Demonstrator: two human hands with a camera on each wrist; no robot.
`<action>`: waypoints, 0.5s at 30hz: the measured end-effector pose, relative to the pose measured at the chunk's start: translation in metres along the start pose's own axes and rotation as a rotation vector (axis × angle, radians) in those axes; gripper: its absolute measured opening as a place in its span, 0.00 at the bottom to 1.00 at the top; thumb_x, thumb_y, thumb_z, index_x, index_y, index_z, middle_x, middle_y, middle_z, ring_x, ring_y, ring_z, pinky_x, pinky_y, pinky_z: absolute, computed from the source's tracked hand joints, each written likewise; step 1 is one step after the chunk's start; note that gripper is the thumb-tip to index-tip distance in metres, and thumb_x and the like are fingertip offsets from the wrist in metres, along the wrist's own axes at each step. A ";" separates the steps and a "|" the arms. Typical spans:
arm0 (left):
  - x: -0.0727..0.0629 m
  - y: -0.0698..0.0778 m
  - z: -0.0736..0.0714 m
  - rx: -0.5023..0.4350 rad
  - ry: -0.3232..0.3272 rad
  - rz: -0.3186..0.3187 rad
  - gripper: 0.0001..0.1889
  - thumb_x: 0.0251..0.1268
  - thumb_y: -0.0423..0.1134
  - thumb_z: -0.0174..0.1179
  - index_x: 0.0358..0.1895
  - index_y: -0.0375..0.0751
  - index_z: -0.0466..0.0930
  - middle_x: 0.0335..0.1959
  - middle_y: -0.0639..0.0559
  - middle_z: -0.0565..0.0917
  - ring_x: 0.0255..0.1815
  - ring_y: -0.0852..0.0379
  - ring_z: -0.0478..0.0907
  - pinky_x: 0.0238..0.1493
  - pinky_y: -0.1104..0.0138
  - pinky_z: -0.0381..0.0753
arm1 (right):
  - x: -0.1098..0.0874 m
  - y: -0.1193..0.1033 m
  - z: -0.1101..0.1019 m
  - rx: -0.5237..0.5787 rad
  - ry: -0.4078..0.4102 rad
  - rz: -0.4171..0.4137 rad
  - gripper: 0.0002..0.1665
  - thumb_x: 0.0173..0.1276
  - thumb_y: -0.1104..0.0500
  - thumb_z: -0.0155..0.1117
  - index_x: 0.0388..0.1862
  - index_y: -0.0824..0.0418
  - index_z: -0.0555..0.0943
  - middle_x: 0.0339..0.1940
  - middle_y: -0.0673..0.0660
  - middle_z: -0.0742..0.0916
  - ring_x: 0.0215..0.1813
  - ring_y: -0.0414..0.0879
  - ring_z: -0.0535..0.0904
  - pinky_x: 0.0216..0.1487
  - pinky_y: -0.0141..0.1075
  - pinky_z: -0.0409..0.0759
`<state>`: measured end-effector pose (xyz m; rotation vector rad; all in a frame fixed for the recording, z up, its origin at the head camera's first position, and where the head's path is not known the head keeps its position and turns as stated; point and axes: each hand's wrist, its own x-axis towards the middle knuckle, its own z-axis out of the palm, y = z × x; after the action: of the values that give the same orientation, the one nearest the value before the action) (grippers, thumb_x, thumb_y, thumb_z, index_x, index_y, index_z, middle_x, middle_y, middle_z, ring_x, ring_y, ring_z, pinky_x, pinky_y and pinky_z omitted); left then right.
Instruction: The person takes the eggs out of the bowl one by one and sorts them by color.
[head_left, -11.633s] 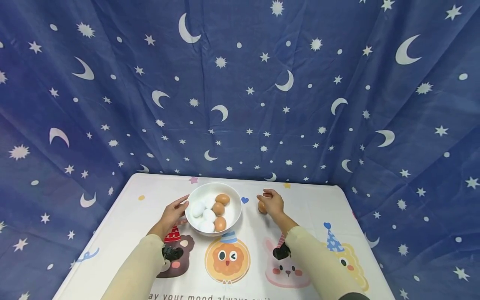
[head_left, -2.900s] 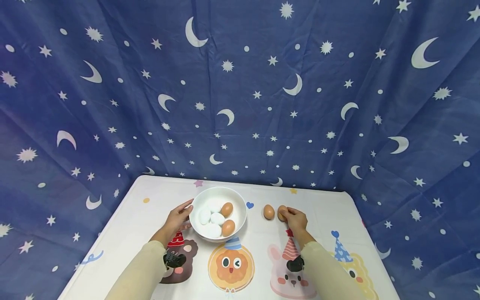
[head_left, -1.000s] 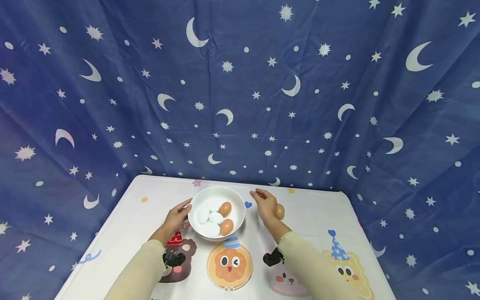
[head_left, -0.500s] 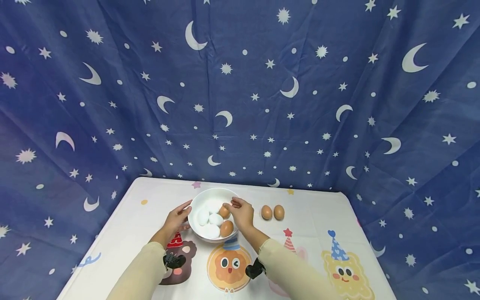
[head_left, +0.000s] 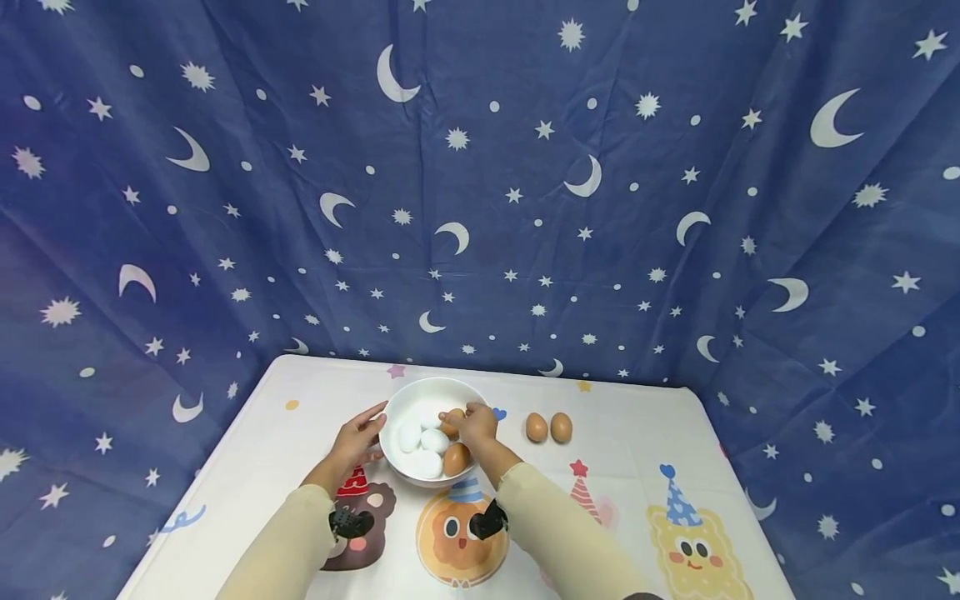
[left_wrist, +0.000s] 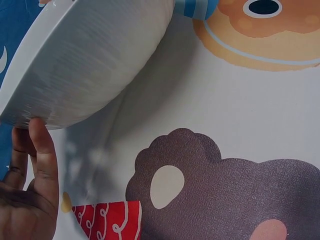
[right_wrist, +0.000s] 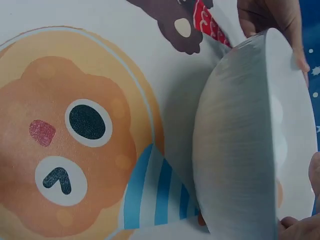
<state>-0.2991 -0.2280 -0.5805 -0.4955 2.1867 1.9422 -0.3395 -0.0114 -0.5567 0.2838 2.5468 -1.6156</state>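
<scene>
A white bowl [head_left: 397, 462] holds several white eggs [head_left: 434, 442] and two brown eggs. My left hand [head_left: 351, 443] rests against the bowl's left side with its fingers nearly straight; in the left wrist view its fingertips touch the outer wall near the rim. Reaching over the right rim, my right hand [head_left: 477, 427] pinches the farther brown egg [head_left: 452, 425] between thumb and fingers inside the bowl. The nearer brown egg [head_left: 457, 458] lies below that hand. In the right wrist view the bowl's wall hides most of the eggs.
Two brown eggs [head_left: 536, 427] lie side by side on the table right of the bowl. The white tablecloth [head_left: 615, 467] has printed cartoon figures. A blue curtain [head_left: 480, 208] with moons and stars stands behind the table.
One brown egg has gone from the bowl to the table beside another. My right hand has let go of it, moved left into the bowl and taken hold of another. My left hand stays.
</scene>
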 end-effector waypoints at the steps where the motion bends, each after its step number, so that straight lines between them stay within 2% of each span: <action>1: 0.001 -0.001 0.000 -0.004 0.004 -0.002 0.28 0.75 0.52 0.52 0.75 0.55 0.63 0.65 0.38 0.71 0.51 0.52 0.77 0.38 0.69 0.86 | 0.000 0.000 0.002 -0.007 0.002 0.008 0.39 0.58 0.53 0.77 0.63 0.73 0.75 0.60 0.69 0.81 0.65 0.62 0.75 0.63 0.48 0.79; 4: 0.002 -0.001 0.000 -0.013 0.011 -0.003 0.28 0.75 0.53 0.52 0.74 0.55 0.64 0.63 0.39 0.72 0.49 0.53 0.77 0.38 0.68 0.87 | 0.001 0.001 0.006 -0.024 0.012 0.019 0.39 0.57 0.54 0.77 0.62 0.73 0.75 0.60 0.69 0.81 0.63 0.61 0.76 0.63 0.47 0.80; 9: 0.004 -0.002 0.000 -0.016 0.018 -0.001 0.27 0.74 0.52 0.53 0.74 0.56 0.65 0.62 0.39 0.72 0.53 0.50 0.78 0.39 0.67 0.87 | 0.004 0.002 0.011 -0.042 0.025 0.038 0.35 0.57 0.53 0.77 0.60 0.71 0.78 0.58 0.67 0.82 0.61 0.60 0.77 0.63 0.47 0.79; 15: 0.007 -0.004 -0.002 -0.014 0.013 -0.003 0.27 0.74 0.52 0.53 0.74 0.55 0.65 0.63 0.39 0.73 0.58 0.43 0.78 0.40 0.66 0.88 | 0.003 0.004 0.018 -0.089 0.071 0.018 0.33 0.54 0.55 0.79 0.57 0.69 0.80 0.55 0.65 0.84 0.60 0.59 0.78 0.64 0.46 0.78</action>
<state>-0.3040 -0.2308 -0.5860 -0.5154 2.1807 1.9591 -0.3415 -0.0263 -0.5685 0.3604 2.6518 -1.5069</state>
